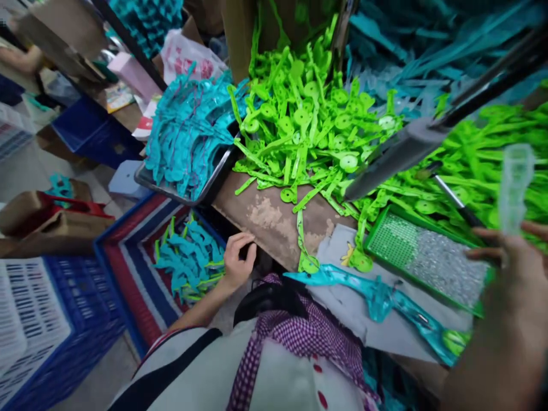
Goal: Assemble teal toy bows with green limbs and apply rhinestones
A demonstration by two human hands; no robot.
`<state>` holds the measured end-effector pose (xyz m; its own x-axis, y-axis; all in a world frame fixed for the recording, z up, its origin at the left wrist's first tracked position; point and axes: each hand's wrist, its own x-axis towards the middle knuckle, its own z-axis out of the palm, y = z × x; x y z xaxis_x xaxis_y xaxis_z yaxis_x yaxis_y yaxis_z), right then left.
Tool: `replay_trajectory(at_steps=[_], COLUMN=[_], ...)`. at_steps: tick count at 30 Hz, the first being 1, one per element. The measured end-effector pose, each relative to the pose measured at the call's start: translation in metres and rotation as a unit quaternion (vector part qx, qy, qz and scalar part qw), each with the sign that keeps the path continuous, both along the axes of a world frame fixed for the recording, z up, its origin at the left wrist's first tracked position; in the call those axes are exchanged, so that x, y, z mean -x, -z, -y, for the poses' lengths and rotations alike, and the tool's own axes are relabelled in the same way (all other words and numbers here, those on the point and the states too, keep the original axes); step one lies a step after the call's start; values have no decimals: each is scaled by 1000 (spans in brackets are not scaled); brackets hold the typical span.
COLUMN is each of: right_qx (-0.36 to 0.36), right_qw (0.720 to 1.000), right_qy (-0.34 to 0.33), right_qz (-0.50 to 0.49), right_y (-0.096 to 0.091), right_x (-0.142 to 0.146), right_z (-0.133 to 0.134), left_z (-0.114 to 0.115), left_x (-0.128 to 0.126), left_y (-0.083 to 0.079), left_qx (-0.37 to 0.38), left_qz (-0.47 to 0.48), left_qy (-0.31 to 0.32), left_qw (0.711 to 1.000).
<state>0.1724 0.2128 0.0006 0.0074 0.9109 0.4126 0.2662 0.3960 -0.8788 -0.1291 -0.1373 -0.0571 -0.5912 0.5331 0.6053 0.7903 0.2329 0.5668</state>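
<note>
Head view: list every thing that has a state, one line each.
left hand: loosely curled, empty, by the table edge
right hand: raised, gripping a clear tube
green tray: flat, filled with tiny beads
green parts: heaped loose on the table
teal parts: piled in a metal tray

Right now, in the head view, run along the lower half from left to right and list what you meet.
blue crate → striped bag with teal pieces → left hand → long teal piece on grey cloth → green bead tray → right hand, holding a clear plastic piece
</note>
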Motion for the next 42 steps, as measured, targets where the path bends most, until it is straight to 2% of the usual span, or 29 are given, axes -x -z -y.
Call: replay_trajectory(at_steps=[2,4,6,9,10,12,17,21,22,23,24,26,27,28,29,31,34,35,39,42], right_qx=[109,245,361,455,473,500,560,564,561,552,534,465,443,437,438,448,433,425,393,379], right_qw=[992,964,915,820,792,755,713,682,680,690,717,810,836,848,853,848,846,846,847,847], right_qy=[-44,-95,-180,-340,-380,-420,-422,-464,-471,-466,-445,-354,-320,-297,-282,-279,-298,-307,-345,-365], right_qz=[-44,-21,24,71,74,58,14,34,41,46,52,58,52,32,7,-46,-90,-96,-94,-82], right_y=[6,10,12,10,7,3,-8,-2,4,13,23,44,54,62,69,80,92,95,100,90], right_x=[-17,-19,-11,7,13,23,41,69,80,93,107,137,152,167,179,200,223,231,264,270], right_z=[52,96,131,163,168,172,167,151,142,133,122,101,94,88,85,86,91,92,83,80], left_z=[11,4,-14,-44,-52,-61,-61,-54,-52,-51,-49,-46,-45,-45,-45,-48,-59,-64,-83,-92], left_x=[-18,-29,-34,-35,-36,-39,-41,-13,-5,4,11,20,22,23,23,23,26,28,33,29], left_y=[-6,-15,-25,-41,-44,-47,-35,-13,-6,1,8,20,25,29,34,40,43,42,30,23], left_qx=[-4,-6,37,128,132,119,116,103,103,104,103,94,86,76,64,33,8,10,43,36], left_qz=[16,10,-19,-97,-119,-148,-180,-175,-149,-111,-61,64,133,202,272,404,534,548,548,590], left_qy=[-11,24,119,278,313,352,344,352,348,335,314,259,228,199,174,145,140,137,128,145], left_qw=[1000,1000,992,947,933,916,914,914,920,930,942,959,961,956,944,903,834,825,826,793])
